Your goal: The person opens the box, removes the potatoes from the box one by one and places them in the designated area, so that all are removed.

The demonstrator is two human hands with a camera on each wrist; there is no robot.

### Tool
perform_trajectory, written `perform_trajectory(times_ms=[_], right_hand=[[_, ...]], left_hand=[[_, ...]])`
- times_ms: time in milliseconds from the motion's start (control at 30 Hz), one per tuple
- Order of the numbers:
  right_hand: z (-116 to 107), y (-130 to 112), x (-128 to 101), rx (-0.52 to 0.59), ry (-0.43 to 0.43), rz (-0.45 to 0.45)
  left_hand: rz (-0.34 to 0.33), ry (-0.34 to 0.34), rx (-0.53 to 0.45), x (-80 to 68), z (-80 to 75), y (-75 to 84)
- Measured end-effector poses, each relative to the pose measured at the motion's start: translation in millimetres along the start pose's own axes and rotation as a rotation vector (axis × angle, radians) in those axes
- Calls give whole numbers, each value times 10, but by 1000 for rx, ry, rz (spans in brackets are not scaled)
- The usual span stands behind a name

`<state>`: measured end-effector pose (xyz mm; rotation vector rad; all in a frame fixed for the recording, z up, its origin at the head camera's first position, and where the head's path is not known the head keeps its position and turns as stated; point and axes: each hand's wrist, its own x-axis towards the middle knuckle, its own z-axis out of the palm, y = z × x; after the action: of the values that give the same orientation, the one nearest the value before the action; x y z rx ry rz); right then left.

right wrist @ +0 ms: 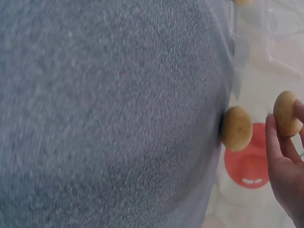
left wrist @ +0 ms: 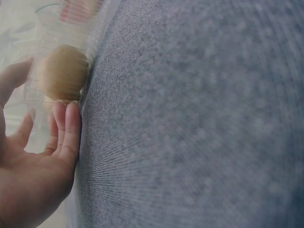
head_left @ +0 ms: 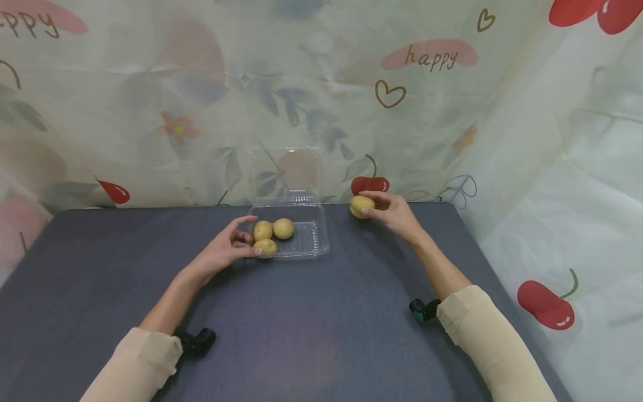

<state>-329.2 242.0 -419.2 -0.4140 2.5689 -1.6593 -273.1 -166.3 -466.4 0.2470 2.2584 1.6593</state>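
A clear plastic clamshell container (head_left: 321, 237) stands at the back of the table with its lid (head_left: 287, 173) raised. Inside its left half lie three small yellow potatoes (head_left: 283, 228). My left hand (head_left: 218, 254) grips the container's left side, thumb at the front corner and fingers spread along the wall; the left wrist view shows fingertips against the plastic, below a potato (left wrist: 65, 73). To the right of the container, my right hand (head_left: 394, 215) pinches another potato (right wrist: 286, 114) between thumb and fingers. It is raised above a potato (right wrist: 236, 128) resting on the table.
The dark grey cloth-covered table (head_left: 301, 324) ends just behind the container, at a patterned curtain (head_left: 311, 100). Another white curtain (head_left: 577, 184) hangs along the right side. A thin cord (head_left: 459, 188) shows by the back right corner.
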Motion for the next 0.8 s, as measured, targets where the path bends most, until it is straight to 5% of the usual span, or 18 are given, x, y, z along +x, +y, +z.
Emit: perform_trajectory(times_ms=[500,800], right_hand=[[-145,193,-9,-29,41,14],[-210,-64,-96,-2,33,35]], left_hand=[[10,-8,-16,-50,17,15],[6,0,-1,-17,2,4]])
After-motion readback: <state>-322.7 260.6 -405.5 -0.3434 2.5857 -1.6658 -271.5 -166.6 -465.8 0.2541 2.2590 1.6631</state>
